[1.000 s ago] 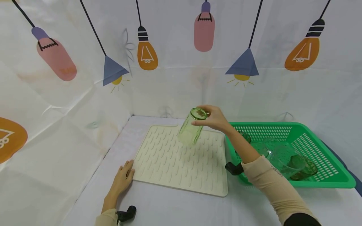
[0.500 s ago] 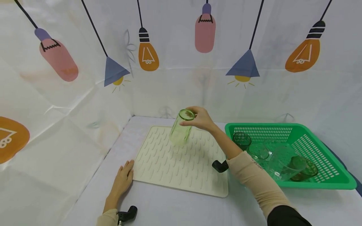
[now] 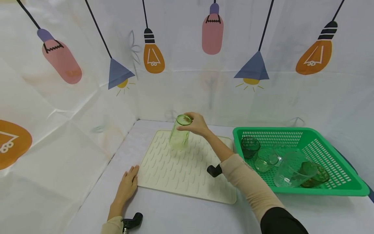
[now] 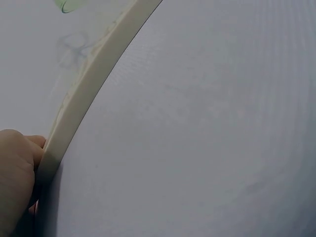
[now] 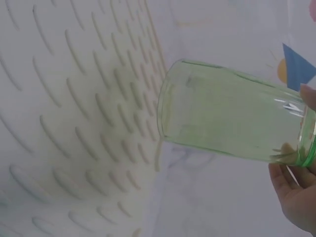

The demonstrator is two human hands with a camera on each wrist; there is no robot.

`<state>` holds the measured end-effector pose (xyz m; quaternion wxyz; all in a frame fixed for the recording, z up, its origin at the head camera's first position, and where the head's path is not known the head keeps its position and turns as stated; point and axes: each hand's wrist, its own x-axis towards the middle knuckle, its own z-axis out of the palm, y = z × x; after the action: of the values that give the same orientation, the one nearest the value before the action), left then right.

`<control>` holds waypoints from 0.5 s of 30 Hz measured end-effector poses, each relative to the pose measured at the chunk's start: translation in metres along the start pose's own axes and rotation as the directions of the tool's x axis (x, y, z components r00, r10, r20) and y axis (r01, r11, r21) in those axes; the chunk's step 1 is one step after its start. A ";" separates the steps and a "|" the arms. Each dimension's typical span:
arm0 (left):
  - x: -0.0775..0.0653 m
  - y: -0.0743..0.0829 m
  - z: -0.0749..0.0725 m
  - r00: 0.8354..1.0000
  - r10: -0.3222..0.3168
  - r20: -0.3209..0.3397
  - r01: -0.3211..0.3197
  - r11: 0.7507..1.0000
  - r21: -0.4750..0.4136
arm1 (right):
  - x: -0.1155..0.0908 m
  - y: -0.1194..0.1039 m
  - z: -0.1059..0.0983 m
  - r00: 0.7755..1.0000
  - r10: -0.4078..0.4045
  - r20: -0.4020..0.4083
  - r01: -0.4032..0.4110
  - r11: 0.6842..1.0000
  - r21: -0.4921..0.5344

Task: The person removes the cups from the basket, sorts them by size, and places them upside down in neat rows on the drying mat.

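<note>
A pale green drinking glass [image 3: 179,136] hangs mouth down over the far left part of a cream ridged mat [image 3: 204,169]. My right hand [image 3: 195,124] grips it by its thick base, thumb on one side and fingers on the other. In the right wrist view the glass [image 5: 227,113] spans the middle, its wide rim toward the mat [image 5: 74,128] and seemingly just off it. My left hand [image 3: 128,184] rests at the mat's near left corner, fingers fairly straight. The left wrist view shows that hand [image 4: 17,168] touching the mat's edge [image 4: 89,86].
A green plastic basket [image 3: 336,191] stands right of the mat. Several glasses lie or stand in it, including a dark green one [image 3: 250,147], a large clear one [image 3: 292,169] and a tilted green one [image 3: 318,177]. A printed cloth wall [image 3: 187,94] closes off the back.
My right hand has carried the green glass leftward over the mat, tipping it more upright and slightly lower. More of the basket's glasses show now. My left hand has stayed put.
</note>
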<state>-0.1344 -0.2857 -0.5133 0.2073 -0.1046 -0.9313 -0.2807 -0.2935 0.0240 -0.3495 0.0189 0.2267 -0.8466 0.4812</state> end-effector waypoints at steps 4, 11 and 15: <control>0.000 0.000 0.000 1.000 -0.016 0.018 0.016 1.000 -0.003 | 0.005 0.001 0.011 1.000 -0.002 -0.005 0.002 1.000 -0.022; 0.001 0.000 0.000 1.000 -0.019 0.023 0.018 1.000 0.008 | 0.011 0.003 0.028 1.000 -0.019 -0.005 0.019 0.999 -0.042; 0.001 0.000 0.000 1.000 -0.018 0.021 0.018 1.000 0.017 | 0.013 0.004 0.038 1.000 -0.020 -0.006 0.020 0.999 -0.048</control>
<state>-0.1353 -0.2857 -0.5131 0.1958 -0.0974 -0.9366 -0.2736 -0.3000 -0.0102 -0.3698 0.0319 0.2329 -0.8556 0.4612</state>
